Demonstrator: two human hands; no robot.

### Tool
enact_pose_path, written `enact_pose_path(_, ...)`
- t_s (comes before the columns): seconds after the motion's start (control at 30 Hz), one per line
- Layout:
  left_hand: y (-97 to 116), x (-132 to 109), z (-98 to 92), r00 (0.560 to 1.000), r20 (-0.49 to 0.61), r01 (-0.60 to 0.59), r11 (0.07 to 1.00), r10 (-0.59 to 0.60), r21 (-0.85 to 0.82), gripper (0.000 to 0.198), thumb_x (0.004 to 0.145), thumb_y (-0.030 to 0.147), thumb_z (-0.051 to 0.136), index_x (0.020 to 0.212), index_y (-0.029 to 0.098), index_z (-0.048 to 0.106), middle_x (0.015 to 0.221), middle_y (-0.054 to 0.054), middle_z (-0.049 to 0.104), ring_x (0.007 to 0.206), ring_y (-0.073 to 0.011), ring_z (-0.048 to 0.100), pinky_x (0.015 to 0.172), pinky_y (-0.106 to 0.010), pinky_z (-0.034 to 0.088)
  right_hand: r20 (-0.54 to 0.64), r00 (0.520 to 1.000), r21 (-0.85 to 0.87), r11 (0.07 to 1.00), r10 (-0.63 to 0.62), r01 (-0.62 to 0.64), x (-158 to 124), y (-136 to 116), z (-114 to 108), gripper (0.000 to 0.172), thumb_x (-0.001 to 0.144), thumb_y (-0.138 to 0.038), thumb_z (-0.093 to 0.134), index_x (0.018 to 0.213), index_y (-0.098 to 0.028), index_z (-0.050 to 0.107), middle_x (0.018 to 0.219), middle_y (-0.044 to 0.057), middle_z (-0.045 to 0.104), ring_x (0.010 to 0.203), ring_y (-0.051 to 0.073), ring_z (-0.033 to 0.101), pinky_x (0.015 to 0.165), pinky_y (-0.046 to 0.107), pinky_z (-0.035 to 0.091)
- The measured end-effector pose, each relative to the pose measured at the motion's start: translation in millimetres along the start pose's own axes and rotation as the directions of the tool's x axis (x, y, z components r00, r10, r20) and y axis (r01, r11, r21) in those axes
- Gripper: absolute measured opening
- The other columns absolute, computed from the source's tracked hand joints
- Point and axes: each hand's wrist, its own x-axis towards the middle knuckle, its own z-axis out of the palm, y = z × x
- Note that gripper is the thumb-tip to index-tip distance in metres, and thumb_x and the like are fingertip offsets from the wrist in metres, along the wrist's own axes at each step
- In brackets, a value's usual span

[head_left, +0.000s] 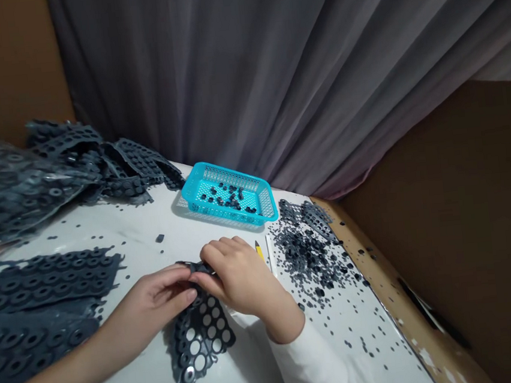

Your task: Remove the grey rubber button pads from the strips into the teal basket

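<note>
Both hands meet over the middle of the white table, pinching the upper end of a dark rubber sheet [196, 335] with rows of round holes. My left hand [161, 297] grips the sheet's edge between thumb and fingers. Close beside it, my right hand [236, 274] is closed on the same end, its fingers curled over the rubber. The sheet hangs below the hands, and the white surface shows through many of its holes. One lower corner carries a shiny ring. My fingers hide the exact spot being gripped.
A blue plastic basket [231, 218] holding several small black pieces stands behind my hands. Black bits lie in a pile [309, 252] at right, near a yellow-handled tool [259, 251] and a white stick [270, 255]. More rubber sheets [43, 284] and a filled clear bag [11, 185] occupy the left.
</note>
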Motion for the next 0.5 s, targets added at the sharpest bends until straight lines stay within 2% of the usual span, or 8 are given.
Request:
enact_pose_path(0.1,4.0,-2.2,2.6,0.998,0.039,-0.056,0.990,0.051,0.127,0.019,0.083,0.037,0.067,0.087,0.021,0.074,0.089,-0.005,0.072,0.091,-0.0226,0.065,0.082,-0.027,0.052,0.064,0.998,-0.007,1.000,-0.027,0.027,0.6,-3.5,0.6,0.034,0.102,-0.036,0.034,0.082,-0.018,0.054,0.075,0.006,0.063,0.068,0.019,0.053,0.065,0.033,0.033)
enact_pose_path(0.2,8.0,-3.5,4.1,0.996,0.033,-0.084,0.959,0.078,0.272,0.019,0.083,0.038,0.067,0.079,0.020,0.072,0.083,-0.004,0.071,0.084,-0.0224,0.064,0.077,-0.026,0.050,0.091,0.995,0.075,0.997,-0.041,0.034,1.2,-4.9,3.0,0.030,0.102,-0.030,0.036,0.080,-0.018,0.052,0.073,0.004,0.060,0.064,0.017,0.050,0.064,0.032,0.033)
enact_pose_path(0.27,9.0,-3.9,3.1,0.994,0.055,-0.106,0.950,0.094,0.294,0.024,0.088,0.039,0.060,0.078,0.020,0.072,0.084,-0.004,0.071,0.085,-0.0221,0.063,0.080,-0.026,0.049,0.066,0.997,0.265,0.964,-0.034,0.015,1.3,-3.1,6.4,0.028,0.101,-0.028,0.036,0.078,-0.019,0.048,0.071,0.003,0.057,0.063,0.015,0.047,0.063,0.030,0.034)
enact_pose_path(0.3,8.9,-4.3,2.1,0.993,0.072,-0.108,0.958,0.092,0.265,0.028,0.089,0.041,0.057,0.077,0.021,0.072,0.085,-0.004,0.071,0.085,-0.0217,0.063,0.082,-0.027,0.049,0.051,0.998,0.409,0.912,-0.023,0.000,1.4,-1.6,9.1,0.028,0.101,-0.030,0.037,0.076,-0.019,0.046,0.070,0.001,0.054,0.062,0.014,0.045,0.063,0.028,0.035)
enact_pose_path(0.33,8.3,-4.8,0.9,0.993,0.083,-0.096,0.973,0.080,0.208,0.031,0.089,0.044,0.057,0.076,0.021,0.072,0.085,-0.004,0.070,0.085,-0.0213,0.062,0.082,-0.027,0.050,0.036,0.999,0.568,0.823,-0.008,-0.014,1.6,0.1,12.6,0.029,0.100,-0.033,0.037,0.075,-0.020,0.044,0.068,-0.001,0.050,0.061,0.013,0.043,0.061,0.027,0.035)
enact_pose_path(0.4,6.6,-6.6,-1.1,0.998,0.066,0.010,1.000,-0.011,0.020,0.035,0.083,0.054,0.064,0.073,0.021,0.072,0.086,-0.004,0.071,0.084,-0.0212,0.063,0.081,-0.028,0.051,0.022,0.999,0.839,0.543,0.042,-0.041,2.5,2.6,22.3,0.036,0.099,-0.045,0.039,0.072,-0.020,0.042,0.064,-0.003,0.043,0.058,0.011,0.039,0.058,0.024,0.035)
enact_pose_path(0.43,5.5,-7.8,-1.6,0.995,0.037,0.097,0.990,-0.094,-0.104,0.036,0.076,0.057,0.070,0.074,0.021,0.073,0.090,-0.004,0.072,0.087,-0.0219,0.064,0.081,-0.028,0.052,0.028,0.997,0.921,0.386,0.076,-0.055,3.3,3.0,28.1,0.040,0.097,-0.051,0.042,0.071,-0.020,0.042,0.062,-0.004,0.040,0.057,0.010,0.036,0.056,0.024,0.033)
enact_pose_path(0.5,3.4,-10.1,-1.2,0.957,-0.023,0.263,0.900,-0.288,-0.348,0.042,0.061,0.059,0.082,0.084,0.024,0.077,0.103,-0.004,0.075,0.100,-0.0244,0.066,0.082,-0.028,0.054,0.061,0.987,0.992,0.103,0.149,-0.076,5.5,1.5,40.0,0.049,0.089,-0.062,0.051,0.067,-0.020,0.041,0.060,-0.005,0.036,0.054,0.009,0.032,0.052,0.023,0.029)
